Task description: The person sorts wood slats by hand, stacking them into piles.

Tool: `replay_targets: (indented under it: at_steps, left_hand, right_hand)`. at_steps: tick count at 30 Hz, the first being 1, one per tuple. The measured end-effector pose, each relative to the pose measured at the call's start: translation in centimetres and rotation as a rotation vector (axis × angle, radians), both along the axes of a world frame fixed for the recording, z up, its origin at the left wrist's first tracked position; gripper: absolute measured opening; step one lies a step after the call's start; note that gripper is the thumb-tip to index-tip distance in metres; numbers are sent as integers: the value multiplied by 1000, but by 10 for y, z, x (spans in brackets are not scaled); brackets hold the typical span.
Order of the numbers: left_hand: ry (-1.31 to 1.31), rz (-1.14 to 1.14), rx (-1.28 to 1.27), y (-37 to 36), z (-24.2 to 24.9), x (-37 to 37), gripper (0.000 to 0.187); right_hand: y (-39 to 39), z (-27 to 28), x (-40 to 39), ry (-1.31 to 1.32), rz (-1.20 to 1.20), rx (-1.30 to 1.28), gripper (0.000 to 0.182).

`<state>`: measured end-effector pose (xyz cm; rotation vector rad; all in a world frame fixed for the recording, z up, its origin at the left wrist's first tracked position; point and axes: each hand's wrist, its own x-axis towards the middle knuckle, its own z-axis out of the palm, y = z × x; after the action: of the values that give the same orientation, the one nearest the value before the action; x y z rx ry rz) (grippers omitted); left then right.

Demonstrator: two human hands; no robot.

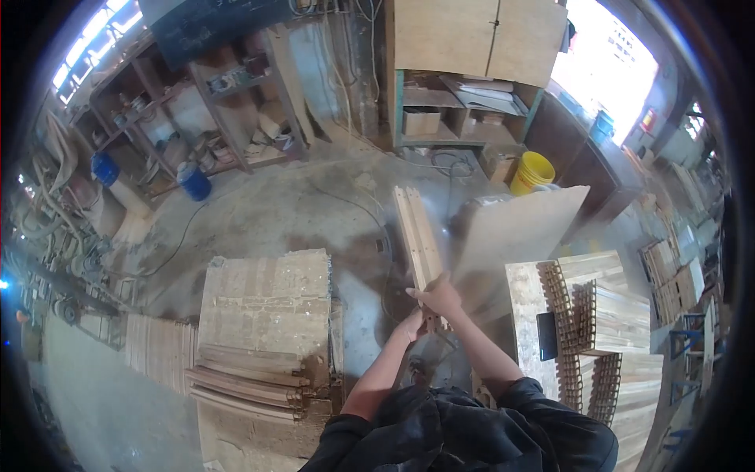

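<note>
In front of my body I hold a small bundle of pale wooden strips (419, 236), pointing away from me, with a row of small dark marks along their faces. My right hand (442, 297) is closed over the strips near their close end, thumb across to the left. Just below it, my left hand (414, 322) wraps around the bottom of the same strips from the left side. The far ends stick out over the floor. To the right, a stack of wooden strips (621, 315) with notched ends lies on a board, beside a dark phone-like slab (546, 337).
At left stands a worn wooden table (263, 291) with several long strips (248, 383) on it. A large pale panel (511, 228) leans ahead to the right, near a yellow bucket (532, 172). Cables (346, 197) run over the floor. Shelving (464, 110) lines the back.
</note>
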<state>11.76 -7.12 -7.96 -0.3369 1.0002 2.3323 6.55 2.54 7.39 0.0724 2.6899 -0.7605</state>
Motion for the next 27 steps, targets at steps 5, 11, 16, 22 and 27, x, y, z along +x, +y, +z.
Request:
replay_targets:
  at_steps: [5,11,16,22,27]
  left_hand:
    - [125,-63,-84,-8,56,23,35]
    - [162,-121,4,-56,26,12,48]
    - [42,14,-59,-38,64,-21,64]
    - [189,141,-72,-9,72,-28,73]
    - [196,344,-572,26,104,-27,102]
  right_hand:
    - [-3,-23,7,40,-67,16,94]
    - [8,-10,6,-4,-140,-1,98]
    - [27,-6,23,-118,-113,-127,103]
    - [58,12,37,-349,69,-724,124]
    - [83,-33,40,-534,66,-1043,81]
